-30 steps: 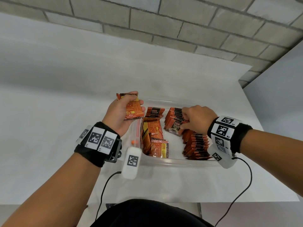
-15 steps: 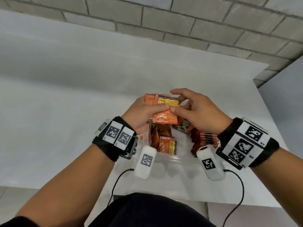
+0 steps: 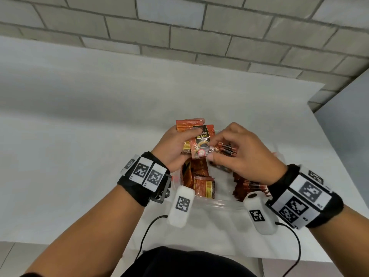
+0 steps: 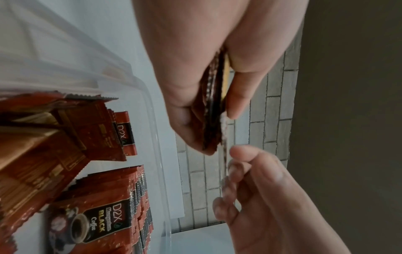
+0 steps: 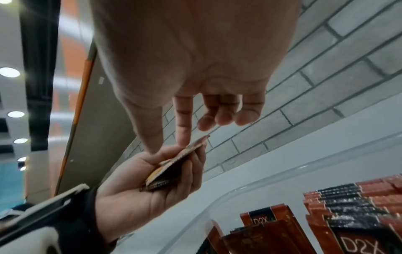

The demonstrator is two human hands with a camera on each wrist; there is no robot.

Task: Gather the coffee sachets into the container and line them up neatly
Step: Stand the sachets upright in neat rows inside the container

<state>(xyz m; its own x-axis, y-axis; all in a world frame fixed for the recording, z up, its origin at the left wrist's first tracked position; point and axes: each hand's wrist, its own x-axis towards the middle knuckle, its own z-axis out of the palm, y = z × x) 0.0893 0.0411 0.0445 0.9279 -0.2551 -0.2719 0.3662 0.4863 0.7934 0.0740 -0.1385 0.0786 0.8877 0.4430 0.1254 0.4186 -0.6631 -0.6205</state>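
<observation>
- White bench (image 3: 83, 148) carries everything; worth working low over it, so a dropped sachet lands close by.
- Clear plastic container (image 3: 217, 204) sits at the near edge between the wrists; best left square to the body as a guide for the rows.
- Packed row (image 3: 247, 187) along the right side stands on edge, faces together; a good pattern to copy, probably the place for the next sachet.
- Loose sachets (image 3: 199, 178) on the left side lean and overlap, so that side is not yet lined up.
- Left hand (image 3: 171, 150), raised above the container, fingers and thumb curled round a small stack (image 3: 189, 124) of sachets; should hold firm near the lower edge without crushing.
- Right hand (image 3: 242, 156) meets it, thumb and forefinger pinching the corner of the front sachet (image 3: 201, 142), other fingers curled loosely and holding nothing.
- Should peel that one sachet off cleanly, printed face the same way as the row, then slide it in upright against the row's end.
- Slippery foil: likely risk of two coming away together, or a neighbour tipping.
</observation>
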